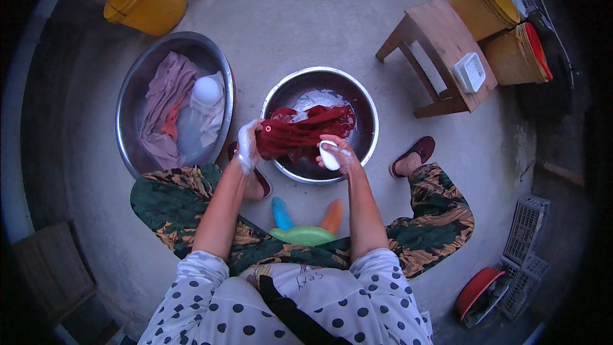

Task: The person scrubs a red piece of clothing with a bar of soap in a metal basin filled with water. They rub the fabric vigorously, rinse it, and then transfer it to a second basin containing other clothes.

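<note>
The dark red cloth lies bunched in the round metal basin, its one end lifted over the basin's left rim. There the left hand, streaked with lather, has its grip folded firmly on that end. At the basin's near right side, the right hand has its fingers curled around a white oval bar, apparently soap, with no gap left in the grip.

For good soaping, the left hand should keep the cloth taut, letting the basin carry the slack, while the bar strokes flat along the stretched part; a light hold should suit such a slippery bar.

The cloth's long axis runs across the basin from left to right, its free end pointing to the far right wall. The bar's long axis slants toward the basin's near rim.
</note>
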A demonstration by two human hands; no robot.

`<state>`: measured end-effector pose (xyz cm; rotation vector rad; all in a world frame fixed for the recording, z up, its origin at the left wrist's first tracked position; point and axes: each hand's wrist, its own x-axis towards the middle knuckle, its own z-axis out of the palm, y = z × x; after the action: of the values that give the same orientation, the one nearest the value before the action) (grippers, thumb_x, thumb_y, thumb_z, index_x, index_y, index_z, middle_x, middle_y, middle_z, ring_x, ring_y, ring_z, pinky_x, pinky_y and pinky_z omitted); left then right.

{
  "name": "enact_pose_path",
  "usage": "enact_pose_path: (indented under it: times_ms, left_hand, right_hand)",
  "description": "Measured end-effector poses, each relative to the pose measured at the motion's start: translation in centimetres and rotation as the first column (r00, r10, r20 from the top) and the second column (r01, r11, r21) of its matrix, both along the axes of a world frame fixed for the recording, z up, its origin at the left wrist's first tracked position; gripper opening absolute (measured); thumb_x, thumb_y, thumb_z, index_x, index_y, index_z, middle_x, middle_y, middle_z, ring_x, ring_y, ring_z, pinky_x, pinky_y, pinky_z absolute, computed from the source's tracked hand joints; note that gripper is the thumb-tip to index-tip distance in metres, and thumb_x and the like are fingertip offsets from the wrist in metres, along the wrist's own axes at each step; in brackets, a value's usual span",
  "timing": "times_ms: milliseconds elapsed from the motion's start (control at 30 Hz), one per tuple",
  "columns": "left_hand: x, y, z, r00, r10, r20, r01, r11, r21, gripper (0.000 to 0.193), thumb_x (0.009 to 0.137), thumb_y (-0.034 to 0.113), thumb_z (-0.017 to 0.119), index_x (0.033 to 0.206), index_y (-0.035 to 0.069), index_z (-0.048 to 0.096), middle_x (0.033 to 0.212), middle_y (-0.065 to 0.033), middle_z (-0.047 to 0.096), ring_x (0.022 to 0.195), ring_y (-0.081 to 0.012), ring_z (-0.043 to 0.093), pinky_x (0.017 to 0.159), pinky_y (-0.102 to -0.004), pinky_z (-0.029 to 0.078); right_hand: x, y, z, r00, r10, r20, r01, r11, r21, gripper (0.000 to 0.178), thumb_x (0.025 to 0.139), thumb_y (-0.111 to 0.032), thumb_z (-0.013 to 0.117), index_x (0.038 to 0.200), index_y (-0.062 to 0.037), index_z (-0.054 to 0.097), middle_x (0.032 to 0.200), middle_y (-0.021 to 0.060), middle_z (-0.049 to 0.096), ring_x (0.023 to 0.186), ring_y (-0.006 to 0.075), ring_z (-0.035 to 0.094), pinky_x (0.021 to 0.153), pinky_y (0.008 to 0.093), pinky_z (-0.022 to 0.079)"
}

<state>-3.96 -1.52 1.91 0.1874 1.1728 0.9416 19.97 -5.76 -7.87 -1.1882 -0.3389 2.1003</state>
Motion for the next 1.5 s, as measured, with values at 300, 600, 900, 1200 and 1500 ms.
enact_pose_path:
  times_ms: [300,600,900,1200,1500]
  left_hand:
    - [0.7,-0.4,0.0,0.985,-0.158,-0.074,0.164,0.983,0.081,0.018,0.071,0.012,0.039,0.079,0.004,0.053,0.075,-0.0042,0.055,0.069,-0.0146,0.054,0.069,-0.0272,0.044]
    - [-0.8,0.7,-0.4,0.966,-0.192,-0.175,0.227,0.950,0.214,0.017,0.072,0.015,0.046,0.084,0.006,0.053,0.081,-0.0040,0.055,0.074,-0.0137,0.052,0.072,-0.0263,0.042]
    - [2.0,0.4,0.7,0.389,-0.318,-0.864,0.795,0.590,0.141,0.037,0.068,0.021,0.067,0.096,0.001,0.054,0.093,-0.0137,0.056,0.085,-0.0235,0.055,0.077,-0.0298,0.042]
    - [4.9,-0.8,-0.4,0.819,-0.536,-0.204,0.572,0.732,0.371,0.052,0.070,0.023,0.065,0.115,0.006,0.044,0.092,-0.0081,0.056,0.082,-0.0135,0.053,0.073,-0.0286,0.042]
    - [1.2,-7.0,-10.6,0.817,-0.436,-0.377,0.463,0.886,-0.020,0.042,0.077,0.020,0.054,0.114,0.002,0.046,0.104,-0.0041,0.055,0.091,-0.0132,0.051,0.083,-0.0266,0.038]
  right_hand:
    - [-2.1,3.0,-6.1,0.854,-0.063,0.516,-0.232,0.841,0.488,0.012,0.072,-0.002,0.058,0.083,-0.0010,0.061,0.079,0.0112,0.058,0.066,0.0229,0.058,0.057,0.0326,0.049]
    - [1.3,6.6,0.2,0.737,-0.367,0.568,-0.093,0.777,0.623,0.013,0.067,-0.004,0.060,0.079,-0.0020,0.064,0.074,0.0073,0.061,0.073,0.0172,0.057,0.067,0.0284,0.044]
    - [4.6,7.1,10.5,0.865,-0.451,0.221,0.304,0.820,0.486,0.018,0.079,-0.005,0.052,0.096,0.0024,0.054,0.070,0.0117,0.057,0.054,0.0200,0.059,0.047,0.0290,0.052]
    - [4.2,5.2,9.5,0.896,-0.400,0.191,0.288,0.853,0.436,0.016,0.078,-0.004,0.054,0.092,0.0024,0.054,0.075,0.0098,0.058,0.056,0.0197,0.059,0.047,0.0308,0.053]
    - [1.3,7.0,1.9,0.792,-0.475,0.383,0.328,0.861,0.389,0.036,0.072,-0.010,0.065,0.102,-0.0024,0.047,0.074,0.0100,0.055,0.049,0.0185,0.055,0.039,0.0306,0.049]
